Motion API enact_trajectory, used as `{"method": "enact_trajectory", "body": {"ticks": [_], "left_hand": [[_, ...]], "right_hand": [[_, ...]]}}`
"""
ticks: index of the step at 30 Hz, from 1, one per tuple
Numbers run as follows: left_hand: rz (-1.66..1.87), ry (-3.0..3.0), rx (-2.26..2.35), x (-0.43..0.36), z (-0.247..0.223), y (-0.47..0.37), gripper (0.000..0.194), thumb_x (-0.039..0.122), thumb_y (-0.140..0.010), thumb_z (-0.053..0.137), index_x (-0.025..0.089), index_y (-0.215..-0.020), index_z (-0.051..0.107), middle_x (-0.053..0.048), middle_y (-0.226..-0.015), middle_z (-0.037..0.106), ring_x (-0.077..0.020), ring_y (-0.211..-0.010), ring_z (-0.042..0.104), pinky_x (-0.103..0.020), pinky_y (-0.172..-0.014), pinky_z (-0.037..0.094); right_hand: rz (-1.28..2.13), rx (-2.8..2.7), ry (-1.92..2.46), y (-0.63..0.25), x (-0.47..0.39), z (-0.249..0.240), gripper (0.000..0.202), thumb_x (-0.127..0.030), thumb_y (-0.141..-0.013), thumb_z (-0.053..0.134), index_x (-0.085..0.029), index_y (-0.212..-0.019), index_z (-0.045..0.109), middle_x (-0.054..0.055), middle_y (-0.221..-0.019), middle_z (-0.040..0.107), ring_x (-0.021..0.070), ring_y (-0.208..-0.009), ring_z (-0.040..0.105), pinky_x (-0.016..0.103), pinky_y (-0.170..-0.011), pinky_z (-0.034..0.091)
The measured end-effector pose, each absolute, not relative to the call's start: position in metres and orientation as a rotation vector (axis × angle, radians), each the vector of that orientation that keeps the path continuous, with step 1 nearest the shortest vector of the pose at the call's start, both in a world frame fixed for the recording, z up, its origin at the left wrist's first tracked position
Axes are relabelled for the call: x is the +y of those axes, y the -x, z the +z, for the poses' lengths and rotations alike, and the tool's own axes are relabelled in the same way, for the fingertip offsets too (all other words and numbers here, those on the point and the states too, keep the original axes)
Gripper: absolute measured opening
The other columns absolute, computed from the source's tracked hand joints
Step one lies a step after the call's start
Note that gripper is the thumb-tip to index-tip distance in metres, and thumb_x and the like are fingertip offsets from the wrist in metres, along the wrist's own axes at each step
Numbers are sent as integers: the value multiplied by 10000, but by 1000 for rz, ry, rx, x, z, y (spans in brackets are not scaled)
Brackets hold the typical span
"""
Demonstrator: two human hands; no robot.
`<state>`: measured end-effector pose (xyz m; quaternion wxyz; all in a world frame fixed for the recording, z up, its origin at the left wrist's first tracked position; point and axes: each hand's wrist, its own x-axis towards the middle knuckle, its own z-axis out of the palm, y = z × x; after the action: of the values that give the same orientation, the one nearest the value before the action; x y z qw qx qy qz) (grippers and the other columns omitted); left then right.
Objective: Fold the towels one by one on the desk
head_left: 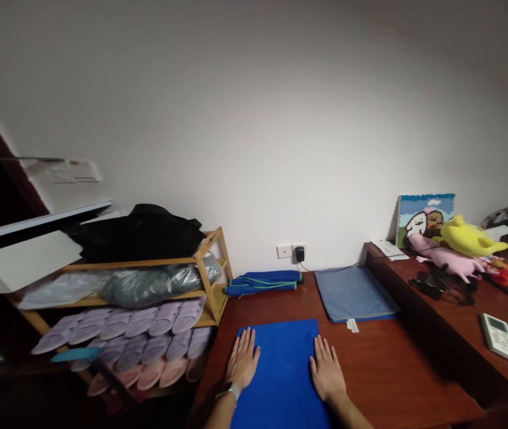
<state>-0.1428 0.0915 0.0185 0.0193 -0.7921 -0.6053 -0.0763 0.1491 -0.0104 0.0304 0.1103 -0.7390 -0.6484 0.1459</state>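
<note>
A bright blue cloth (283, 375) lies flat on the dark red-brown wooden table (397, 369), its near end cut off by the bottom of the view. My left hand (242, 360) rests flat on the cloth's left edge, fingers stretched forward. On the right edge, my right hand (327, 368) lies flat too, partly over the bare wood. Neither hand grips anything. A watch is on my left wrist. Beyond the cloth sits a folded blue cloth with green edging (263, 282). To its right is a flat grey-blue folded cloth (355, 293) with a white tag.
Left of the table, a wooden rack (211, 274) holds several slippers (164, 317), plastic-wrapped items and a black bag (140, 235). A higher surface on the right carries plush toys (468, 237), cables, a picture and a white remote-like device (501, 337). A plug (300, 254) sits in the wall outlet.
</note>
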Motion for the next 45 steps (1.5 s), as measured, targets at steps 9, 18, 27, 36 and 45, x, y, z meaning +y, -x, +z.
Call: {"method": "enact_trajectory", "body": {"ticks": [9, 18, 27, 36, 45], "left_hand": [[-439, 2921, -1360, 12, 11, -11, 604, 433, -1068, 176, 234, -1631, 80, -47, -1686, 231, -226, -1550, 231, -467, -1266, 259], [-229, 2569, -1878, 17, 14, 130, 694, 593, -1042, 189, 211, -1622, 179, -72, -1680, 225, -249, -1551, 210, -501, -1263, 245], [-339, 2418, -1959, 18, 7, 173, 718, 600, -1034, 220, 183, -1619, 224, -97, -1670, 270, -270, -1547, 225, -509, -1248, 265], [-306, 2419, -1982, 20, 16, 176, 777, 645, -1019, 192, 129, -1587, 317, -118, -1659, 294, -260, -1539, 255, -479, -1254, 255], [-481, 2736, -1425, -23, 29, 49, 642, 504, -1061, 254, 236, -1633, 139, -32, -1696, 226, -222, -1553, 224, -432, -1267, 252]], "right_hand": [[399, -2018, 2148, -153, -13, 32, 650, -407, -993, 198, -195, -1606, 229, -5, -1689, 123, 209, -1571, 55, 432, -1277, 49], [362, -1949, 2202, -151, -14, 28, 701, -472, -1002, 114, -130, -1612, 157, 4, -1691, 134, 203, -1569, 92, 411, -1277, 68], [375, -1963, 2250, -149, -14, 34, 695, -457, -1007, 120, -117, -1612, 166, 20, -1693, 136, 208, -1568, 101, 411, -1275, 90], [374, -1953, 2224, -140, -59, 32, 697, -485, -1012, 100, -136, -1611, 172, -7, -1686, 137, 205, -1567, 99, 410, -1283, 89], [377, -1982, 2185, -142, -64, 30, 658, -425, -1008, 171, -145, -1603, 210, 17, -1683, 143, 222, -1567, 104, 438, -1282, 90]]}}
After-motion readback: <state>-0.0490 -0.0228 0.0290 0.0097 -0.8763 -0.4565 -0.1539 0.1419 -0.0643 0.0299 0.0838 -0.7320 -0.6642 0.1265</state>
